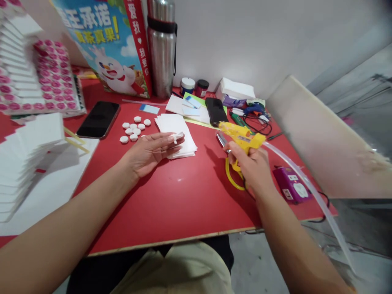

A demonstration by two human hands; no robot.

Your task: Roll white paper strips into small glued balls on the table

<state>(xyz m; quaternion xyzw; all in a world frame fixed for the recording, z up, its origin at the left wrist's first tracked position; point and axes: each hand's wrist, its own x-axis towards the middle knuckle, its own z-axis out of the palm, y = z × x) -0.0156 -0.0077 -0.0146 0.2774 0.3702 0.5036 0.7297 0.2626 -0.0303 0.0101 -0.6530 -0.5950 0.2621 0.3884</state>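
Between the thumb and fingers of my left hand is a small white piece, too small to name surely. That hand hovers over a stack of white cards. My right hand is wrapped round the handle of a yellow hot glue gun, its nozzle pointing left. A long translucent glue stick trails from the back of the gun, down past the table edge. Scissors with a yellow handle lie beneath the gun, partly hidden. Several round white pieces sit left of my left hand.
On the red table stand a steel flask and a printed bag. Stacked white pieces and a phone are left. Another black phone, cables and a purple box are right.
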